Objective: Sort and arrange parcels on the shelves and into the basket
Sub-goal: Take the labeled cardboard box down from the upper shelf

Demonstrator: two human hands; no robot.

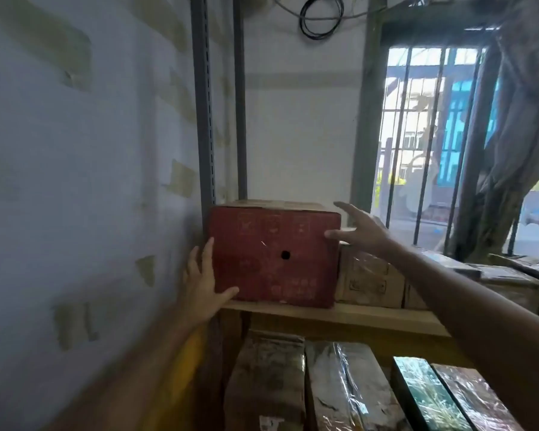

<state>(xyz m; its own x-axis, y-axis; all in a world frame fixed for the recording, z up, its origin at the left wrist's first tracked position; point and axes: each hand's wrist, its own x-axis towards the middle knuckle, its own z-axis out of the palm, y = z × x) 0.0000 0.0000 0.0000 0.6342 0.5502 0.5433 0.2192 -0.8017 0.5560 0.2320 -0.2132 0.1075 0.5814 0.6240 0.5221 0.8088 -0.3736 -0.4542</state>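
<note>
A red cardboard box [274, 256] with a small round hole in its front stands on the wooden shelf [339, 314], at its left end against the grey upright. My left hand [204, 283] lies flat on the box's lower left edge, with the thumb on the front face. At the box's upper right corner my right hand [360, 228] is spread open, the thumb touching the front edge. Smaller brown parcels [367, 281] wrapped in clear tape stand to the right of the red box on the same shelf.
Below the shelf lie several wrapped parcels [349, 390] side by side, one of them dark green [427, 396]. A taped white wall [75, 181] closes the left side. A barred window [433, 135] and a curtain [520, 135] are at the right. Grey shelf posts [204, 104] rise behind the box.
</note>
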